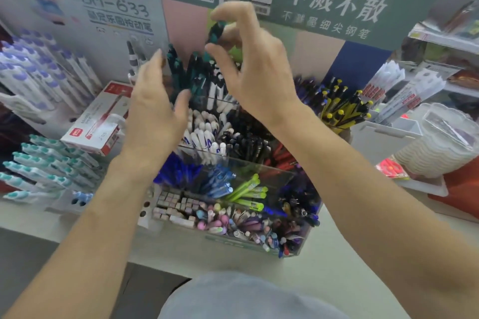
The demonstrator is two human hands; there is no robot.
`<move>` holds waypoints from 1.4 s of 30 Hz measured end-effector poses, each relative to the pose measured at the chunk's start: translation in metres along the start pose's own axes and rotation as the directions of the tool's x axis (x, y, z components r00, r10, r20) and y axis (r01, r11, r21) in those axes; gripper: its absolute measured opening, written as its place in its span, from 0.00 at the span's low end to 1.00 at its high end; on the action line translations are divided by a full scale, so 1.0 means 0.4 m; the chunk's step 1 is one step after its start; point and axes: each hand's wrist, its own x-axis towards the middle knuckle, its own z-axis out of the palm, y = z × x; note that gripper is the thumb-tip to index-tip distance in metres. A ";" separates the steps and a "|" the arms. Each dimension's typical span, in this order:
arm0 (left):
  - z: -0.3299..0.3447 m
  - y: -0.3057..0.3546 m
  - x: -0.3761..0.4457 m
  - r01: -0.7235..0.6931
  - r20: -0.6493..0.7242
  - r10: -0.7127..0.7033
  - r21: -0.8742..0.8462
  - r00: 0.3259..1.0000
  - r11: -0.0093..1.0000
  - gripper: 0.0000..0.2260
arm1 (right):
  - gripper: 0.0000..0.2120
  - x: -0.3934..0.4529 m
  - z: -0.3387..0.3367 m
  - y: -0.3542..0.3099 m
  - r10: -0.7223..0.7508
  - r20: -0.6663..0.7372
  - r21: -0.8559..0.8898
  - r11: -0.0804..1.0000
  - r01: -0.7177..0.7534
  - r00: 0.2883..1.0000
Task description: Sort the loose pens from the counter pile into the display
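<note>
Pens fill the clear tiered display [274, 176] on the pale surface [344, 261] in front of me, sorted by colour into compartments: blue ones at front left, lime green beside them, white and black in the middle tier, teal and dark ones at the back. My right hand [255, 65] is raised over the back tier, its fingers [220, 55] curled and pinching a teal pen [216, 31] between thumb and fingertips, held above the teal pens [181, 72] already standing there. My left hand [153, 111] hovers just left of the same back compartment, fingers loosely spread and a little bent, holding nothing that I can see; whether its thumb touches the pens I cannot tell. A red and white box [103, 119] lies tilted to the left of the display, just beside my left wrist. Yellow and black pens [342, 106] stand in a cup to the right. A green sign [324, 0] rises behind the display.
</note>
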 end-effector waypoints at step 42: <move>0.027 0.040 0.073 -0.409 0.125 0.392 0.177 0.912 0.895 0.24 | 0.23 -0.234 -0.261 0.068 0.365 -0.103 -0.338 0.862 -0.378 0.925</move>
